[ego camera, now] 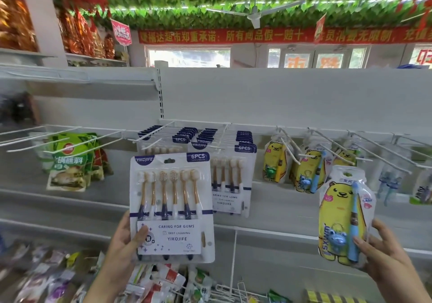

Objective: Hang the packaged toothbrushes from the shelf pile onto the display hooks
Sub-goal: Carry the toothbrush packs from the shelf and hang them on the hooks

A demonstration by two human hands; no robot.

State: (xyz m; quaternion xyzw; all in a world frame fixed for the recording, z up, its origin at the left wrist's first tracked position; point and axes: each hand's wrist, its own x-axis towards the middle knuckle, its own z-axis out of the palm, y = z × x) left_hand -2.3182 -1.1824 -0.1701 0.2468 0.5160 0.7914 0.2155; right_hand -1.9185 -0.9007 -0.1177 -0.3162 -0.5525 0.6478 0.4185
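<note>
**Item 1.** White blister card of six brown-and-navy toothbrushes (pixel 171 206), marked YIKOJIFE and 6PCS. It is held upright in front of the white metal shelving (pixel 280 97) by the left hand (pixel 126 239). The grip is closed on the card's lower left edge, with the thumb laid on the front label and the fingers hidden behind. The hang hole at the card's top is seen free of any hook.

**Item 2.** Clear pouch with a yellow cartoon bear and a blue child's toothbrush (pixel 343 216). It is held slightly tilted, to the right of Item 1, by the right hand (pixel 385 258). The grip is closed on the lower right edge, thumb on the front.

**Hung stock.** Matching six-brush cards (pixel 231 181) are ranked on white wire display hooks (pixel 152 133) directly behind Item 1. Matching bear pouches (pixel 275 162) are hung on hooks further right. Green food packets (pixel 70 162) are hung at the left.

**Lower shelf.** A blurred pile of mixed packets (pixel 152 279) is seen beneath the hands.
</note>
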